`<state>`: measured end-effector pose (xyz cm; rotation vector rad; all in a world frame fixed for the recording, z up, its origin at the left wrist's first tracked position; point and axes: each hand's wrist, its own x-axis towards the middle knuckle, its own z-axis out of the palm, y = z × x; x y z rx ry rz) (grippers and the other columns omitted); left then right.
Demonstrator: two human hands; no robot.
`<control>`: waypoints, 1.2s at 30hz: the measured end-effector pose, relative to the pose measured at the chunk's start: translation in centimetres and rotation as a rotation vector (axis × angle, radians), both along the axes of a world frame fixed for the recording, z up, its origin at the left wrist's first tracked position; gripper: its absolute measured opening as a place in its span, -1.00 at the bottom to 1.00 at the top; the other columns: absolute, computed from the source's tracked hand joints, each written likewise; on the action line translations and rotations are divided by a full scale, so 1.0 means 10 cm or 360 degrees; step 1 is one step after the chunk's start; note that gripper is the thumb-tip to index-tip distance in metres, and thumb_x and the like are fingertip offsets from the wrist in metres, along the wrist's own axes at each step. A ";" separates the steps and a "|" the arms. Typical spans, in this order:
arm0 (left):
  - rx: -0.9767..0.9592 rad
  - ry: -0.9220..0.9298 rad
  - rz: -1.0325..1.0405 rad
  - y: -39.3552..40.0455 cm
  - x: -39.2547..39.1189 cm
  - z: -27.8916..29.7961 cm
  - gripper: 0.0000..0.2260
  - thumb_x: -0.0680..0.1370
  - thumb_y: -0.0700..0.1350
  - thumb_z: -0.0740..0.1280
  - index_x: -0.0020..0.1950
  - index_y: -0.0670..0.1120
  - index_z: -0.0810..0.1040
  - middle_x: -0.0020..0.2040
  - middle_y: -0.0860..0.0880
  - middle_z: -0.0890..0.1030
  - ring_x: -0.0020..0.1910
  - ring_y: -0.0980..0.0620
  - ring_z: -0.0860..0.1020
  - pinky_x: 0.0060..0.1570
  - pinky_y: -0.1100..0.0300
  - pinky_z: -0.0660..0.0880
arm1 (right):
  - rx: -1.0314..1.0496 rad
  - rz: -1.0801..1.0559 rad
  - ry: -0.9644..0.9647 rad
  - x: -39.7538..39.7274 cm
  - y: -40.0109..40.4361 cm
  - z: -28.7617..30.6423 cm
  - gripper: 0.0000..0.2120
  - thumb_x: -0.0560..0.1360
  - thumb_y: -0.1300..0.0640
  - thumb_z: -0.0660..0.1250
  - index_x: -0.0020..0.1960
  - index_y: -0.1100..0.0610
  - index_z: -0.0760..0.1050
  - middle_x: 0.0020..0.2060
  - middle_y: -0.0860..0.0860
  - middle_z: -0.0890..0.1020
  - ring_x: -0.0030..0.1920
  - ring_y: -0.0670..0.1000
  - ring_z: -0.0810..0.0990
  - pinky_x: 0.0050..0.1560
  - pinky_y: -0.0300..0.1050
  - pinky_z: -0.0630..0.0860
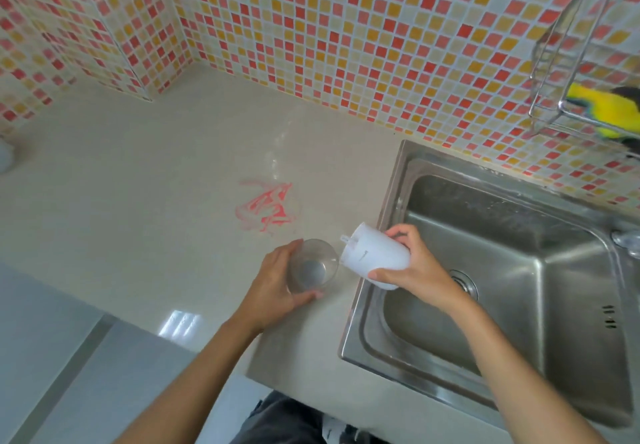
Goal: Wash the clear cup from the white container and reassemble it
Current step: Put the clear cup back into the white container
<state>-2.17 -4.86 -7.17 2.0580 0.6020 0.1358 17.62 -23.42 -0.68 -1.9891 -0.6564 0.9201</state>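
Observation:
The clear cup (313, 266) stands upright on the beige counter, just left of the sink. My left hand (277, 286) is wrapped around its left and near side, thumb at the front. My right hand (414, 263) grips the white container (375, 256), which is tipped on its side over the sink's left rim. The container's mouth points left toward the cup's rim, almost touching it. The cup looks empty; its grey bottom shows through.
A steel sink (502, 336) with a drain fills the right side; a tap knob (627, 241) sits at its far right. A wire rack (568, 72) on the tiled wall holds a yellow sponge (599, 107). Red scribbles (266, 208) mark the counter (138, 201).

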 end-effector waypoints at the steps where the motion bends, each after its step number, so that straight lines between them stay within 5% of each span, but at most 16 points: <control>1: 0.0024 -0.0019 0.0032 -0.01 0.07 -0.02 -0.20 0.31 0.10 0.57 0.45 -0.01 0.30 0.35 0.10 0.39 0.33 0.10 0.33 0.34 0.23 0.25 | 0.0012 -0.0010 -0.0012 -0.01 0.00 0.04 -0.33 0.16 -0.02 0.59 0.15 -0.15 0.30 0.10 -0.06 0.48 0.03 -0.06 0.54 -0.14 -0.26 0.48; 5: -0.0019 -0.0093 0.0088 0.01 0.31 -0.03 -0.22 0.31 0.02 0.59 0.46 -0.06 0.33 0.37 0.02 0.44 0.32 0.05 0.37 0.26 0.32 0.23 | 0.0055 0.0108 -0.0176 0.00 0.09 0.26 -0.39 0.24 0.15 0.61 0.16 -0.11 0.38 0.09 -0.09 0.51 0.04 -0.07 0.53 -0.04 -0.23 0.51; 12: -0.0090 -0.0294 0.0006 0.08 0.54 -0.03 -0.25 0.23 0.04 0.63 0.36 -0.03 0.44 0.24 0.06 0.57 0.19 0.14 0.52 0.17 0.24 0.44 | -0.0177 0.0341 -0.0863 -0.12 0.54 0.55 -0.17 0.22 -0.07 0.56 0.38 -0.16 0.24 0.24 -0.11 0.38 0.24 -0.07 0.34 0.26 -0.14 0.32; 15: -0.0166 -0.0379 0.0011 0.04 0.52 0.03 -0.39 0.26 -0.01 0.63 0.25 -0.04 0.51 0.11 0.07 0.63 0.07 0.18 0.57 0.03 0.26 0.49 | -0.0190 0.0400 -0.1099 -0.27 0.73 0.51 -0.17 0.21 -0.13 0.54 0.38 -0.13 0.24 0.27 -0.07 0.37 0.24 0.03 0.32 0.27 -0.10 0.32; 18: -0.0175 -0.0338 0.0028 0.01 0.48 -0.02 -0.33 0.29 0.03 0.60 0.34 -0.01 0.44 0.16 0.03 0.58 0.13 0.06 0.54 0.14 0.07 0.48 | -0.0237 0.0517 -0.1317 -0.38 0.82 0.44 -0.20 0.24 -0.13 0.52 0.40 -0.16 0.25 0.29 -0.06 0.36 0.24 0.07 0.31 0.25 -0.07 0.33; 22: -0.0309 -0.0246 0.0140 0.00 0.34 -0.10 -0.02 0.27 0.14 0.58 0.54 0.00 0.12 0.33 0.05 0.46 0.30 0.12 0.44 0.26 0.17 0.40 | -0.0179 0.0488 -0.1142 -0.44 0.82 0.29 -0.21 0.27 -0.07 0.51 0.41 -0.22 0.22 0.33 -0.07 0.28 0.30 0.07 0.34 0.27 -0.05 0.37; 28: -0.0097 -0.0329 0.0129 0.01 0.33 0.05 -0.38 0.35 0.00 0.53 0.37 0.07 0.42 0.23 0.17 0.54 0.19 0.18 0.48 0.18 0.25 0.42 | -0.0150 0.0217 -0.0754 -0.53 0.84 0.08 0.01 0.25 0.03 0.57 0.52 -0.06 0.03 0.37 0.01 0.29 0.32 -0.02 0.35 0.23 -0.26 0.25; 36: -0.0071 -0.0295 0.0142 0.01 0.34 0.00 -0.49 0.37 -0.03 0.53 0.29 0.09 0.49 0.04 0.17 0.61 -0.04 0.28 0.53 -0.02 0.40 0.42 | -0.0118 0.0152 -0.0685 -0.55 0.86 -0.07 -0.09 0.24 0.04 0.58 0.44 0.01 0.14 0.26 -0.01 0.31 0.21 -0.02 0.39 0.13 -0.27 0.28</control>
